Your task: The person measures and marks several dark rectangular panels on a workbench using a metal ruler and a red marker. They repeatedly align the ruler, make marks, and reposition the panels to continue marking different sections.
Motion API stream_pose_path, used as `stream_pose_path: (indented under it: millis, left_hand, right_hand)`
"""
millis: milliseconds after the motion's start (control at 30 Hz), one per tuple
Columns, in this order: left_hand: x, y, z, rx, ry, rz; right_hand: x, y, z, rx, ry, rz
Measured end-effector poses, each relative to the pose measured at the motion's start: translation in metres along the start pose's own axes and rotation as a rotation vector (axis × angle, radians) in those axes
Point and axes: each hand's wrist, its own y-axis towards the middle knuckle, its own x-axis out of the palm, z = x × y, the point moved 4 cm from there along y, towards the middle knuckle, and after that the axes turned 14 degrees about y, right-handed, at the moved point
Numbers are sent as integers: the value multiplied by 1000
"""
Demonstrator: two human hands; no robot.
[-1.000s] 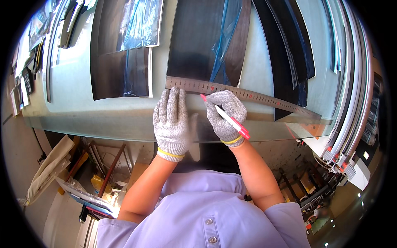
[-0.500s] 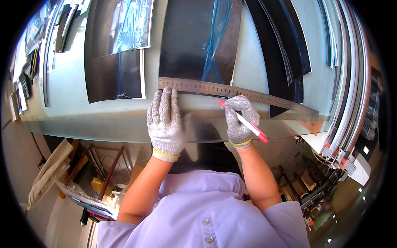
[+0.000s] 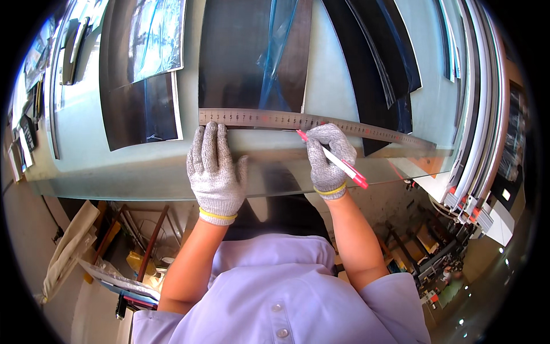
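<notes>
A long steel ruler (image 3: 246, 118) lies across the lower end of a dark glossy sheet (image 3: 235, 63), its left end level with the sheet's left edge. My left hand (image 3: 215, 169), in a grey knit glove, lies flat with fingers stretched, fingertips at the ruler's lower edge near that end. In my gloved right hand (image 3: 332, 157) is a white pen (image 3: 339, 161) with red ends. Its point rests by the ruler's lower edge, close to the sheet's lower right corner. A crumpled strip of blue film (image 3: 278, 57) runs down the sheet.
The glass-topped table (image 3: 126, 186) has its near edge just below my hands. More dark sheets lie left (image 3: 137, 112) and right (image 3: 366, 63), the right ones partly under the ruler. Long rails (image 3: 478, 86) line the right side. A dark knife-like tool (image 3: 73, 51) sits far left.
The whole view has shifted, so the table things appear further left. My right hand has brought the pen point closer to the ruler and the sheet's right corner. My left hand stays at the ruler.
</notes>
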Motion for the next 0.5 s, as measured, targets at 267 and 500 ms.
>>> stream_pose_path:
  millis: [267, 500]
  left_hand:
    - [-1, 2, 1, 7, 10, -18]
    - [-1, 1, 2, 9, 17, -12]
  right_hand:
    - [4, 6, -7, -68, -51, -30]
    - [4, 5, -5, -76, -57, -39]
